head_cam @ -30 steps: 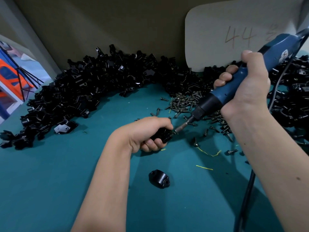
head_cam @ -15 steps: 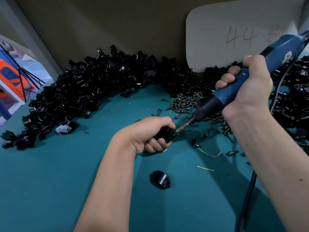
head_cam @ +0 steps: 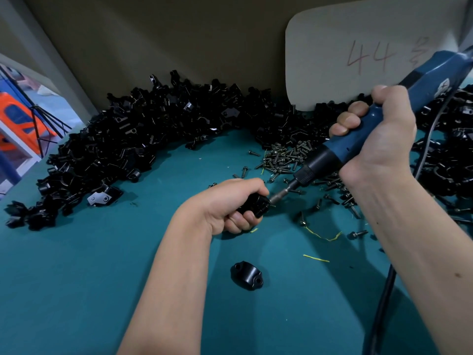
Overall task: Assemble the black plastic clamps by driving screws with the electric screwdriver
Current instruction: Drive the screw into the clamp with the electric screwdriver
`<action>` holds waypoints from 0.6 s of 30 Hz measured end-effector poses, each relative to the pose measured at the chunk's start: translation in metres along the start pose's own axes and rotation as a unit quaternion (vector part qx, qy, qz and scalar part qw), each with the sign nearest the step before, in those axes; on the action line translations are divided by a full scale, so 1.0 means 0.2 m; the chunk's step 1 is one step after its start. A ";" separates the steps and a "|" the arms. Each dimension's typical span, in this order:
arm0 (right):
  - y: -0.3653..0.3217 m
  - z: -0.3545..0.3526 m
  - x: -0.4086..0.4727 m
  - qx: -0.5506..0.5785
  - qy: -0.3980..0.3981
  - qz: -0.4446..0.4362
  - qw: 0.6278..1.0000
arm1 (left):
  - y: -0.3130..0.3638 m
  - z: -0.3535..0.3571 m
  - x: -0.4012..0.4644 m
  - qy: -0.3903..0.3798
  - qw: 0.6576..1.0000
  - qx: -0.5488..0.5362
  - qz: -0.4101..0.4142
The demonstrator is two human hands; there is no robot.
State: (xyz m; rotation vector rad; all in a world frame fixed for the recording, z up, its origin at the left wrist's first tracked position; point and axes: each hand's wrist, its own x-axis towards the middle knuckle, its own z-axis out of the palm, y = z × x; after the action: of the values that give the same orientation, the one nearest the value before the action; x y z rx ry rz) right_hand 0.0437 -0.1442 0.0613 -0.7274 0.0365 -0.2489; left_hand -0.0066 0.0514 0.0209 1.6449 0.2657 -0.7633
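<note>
Left hand curled round a black plastic clamp, held just above the teal mat; right hand wrapped tight on the blue electric screwdriver, tilted down to the left, its metal bit meeting the clamp's end; glossy arched clamp half with two holes lies alone nearer the person; jagged heap of black clamp parts along the back wall; loose dark screws piled behind the bit; pale rounded card marked "44"; black cable trails down right.
</note>
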 end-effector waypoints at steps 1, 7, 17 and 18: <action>0.00 0.00 0.00 -0.001 -0.004 0.002 1.000 | 0.00 0.00 0.00 0.000 1.000 0.006 0.003; 0.01 -0.01 0.00 -0.006 -0.009 0.014 1.000 | 0.00 0.01 0.00 -0.001 1.000 0.022 0.008; 0.02 -0.01 -0.01 0.001 -0.002 0.012 1.000 | 0.00 0.00 0.01 -0.005 1.000 0.026 0.008; 0.02 -0.01 -0.01 0.001 -0.001 0.012 1.000 | 0.00 0.01 0.01 -0.004 1.000 0.025 0.008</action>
State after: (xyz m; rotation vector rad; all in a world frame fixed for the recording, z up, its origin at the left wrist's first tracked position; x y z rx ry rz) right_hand 0.0434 -0.1417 0.0565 -0.7255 0.0426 -0.2242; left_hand -0.0062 0.0501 0.0194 1.6886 0.2302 -0.7699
